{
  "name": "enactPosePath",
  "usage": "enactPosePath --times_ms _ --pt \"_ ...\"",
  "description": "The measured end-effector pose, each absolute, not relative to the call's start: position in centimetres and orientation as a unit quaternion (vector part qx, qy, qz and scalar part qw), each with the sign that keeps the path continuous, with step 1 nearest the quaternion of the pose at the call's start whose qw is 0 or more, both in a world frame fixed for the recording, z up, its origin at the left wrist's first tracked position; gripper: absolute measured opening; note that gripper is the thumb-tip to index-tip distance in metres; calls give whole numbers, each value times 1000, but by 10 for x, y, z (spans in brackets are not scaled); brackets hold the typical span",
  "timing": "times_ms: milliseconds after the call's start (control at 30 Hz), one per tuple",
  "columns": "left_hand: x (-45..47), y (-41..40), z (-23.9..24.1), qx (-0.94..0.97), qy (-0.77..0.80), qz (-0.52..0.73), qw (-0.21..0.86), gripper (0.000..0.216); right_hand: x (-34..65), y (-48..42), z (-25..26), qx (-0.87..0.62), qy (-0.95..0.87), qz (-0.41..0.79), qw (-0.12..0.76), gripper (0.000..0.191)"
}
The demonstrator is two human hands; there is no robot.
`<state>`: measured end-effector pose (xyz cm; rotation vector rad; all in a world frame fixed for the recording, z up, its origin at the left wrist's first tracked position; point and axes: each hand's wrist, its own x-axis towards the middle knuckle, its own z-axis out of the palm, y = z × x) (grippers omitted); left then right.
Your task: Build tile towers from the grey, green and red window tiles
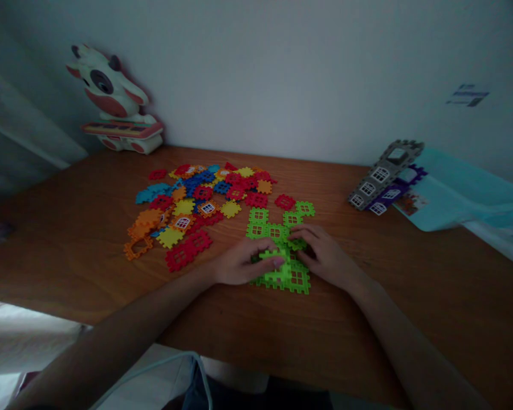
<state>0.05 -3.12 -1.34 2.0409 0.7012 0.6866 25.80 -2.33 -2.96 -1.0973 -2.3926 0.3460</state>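
My left hand point(244, 263) grips a green building tile point(277, 272) between thumb and fingers, holding it just above other green tiles. On the right, my right hand point(320, 250) has its fingers curled over another green tile point(298, 244) and pinches it. Beneath and beyond both hands lie several flat green tiles point(275, 231) with square window openings, some of them joined. A few at the near side are partly covered by the held tile point(299, 278). Whether the two held pieces touch each other is hidden by the fingers.
A heap of red, blue, yellow and orange tiles point(203, 193) lies left of the green ones on the wooden table point(222, 324). Grey tiles in a joined strip point(380, 173) and purple tiles point(391, 195) rest by a light-blue bag point(461, 188). A cow toy with keyboard point(123, 130) stands back left.
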Motion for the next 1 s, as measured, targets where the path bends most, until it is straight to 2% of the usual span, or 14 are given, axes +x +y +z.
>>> enactPosePath --times_ms 100,167,233,333,500,600,733,833,1000 --pt "-5 -17 -17 763 382 367 370 36 260 -26 -21 -394 -877 150 229 28" --pt "-10 -7 -22 753 438 384 306 35 262 -28 -15 -386 -878 171 224 29" --pt "-15 0 -27 778 459 351 248 32 263 -30 -11 -383 -876 190 222 25" --pt "-20 3 -31 847 413 289 170 27 263 -30 -10 -418 -860 182 226 2" --pt "-17 -4 -30 919 274 233 162 22 258 -25 -21 -429 -848 106 293 22" --pt "-15 -8 -28 931 242 216 168 20 254 -26 -27 -429 -849 78 298 34" --pt "-15 -8 -28 939 216 205 170 14 243 -33 -29 -434 -874 42 216 42" --pt "-17 -7 -29 937 210 213 181 11 233 -40 -27 -447 -883 30 141 55" --pt "-19 -7 -30 937 236 196 165 15 218 -56 -28 -480 -870 31 103 69"
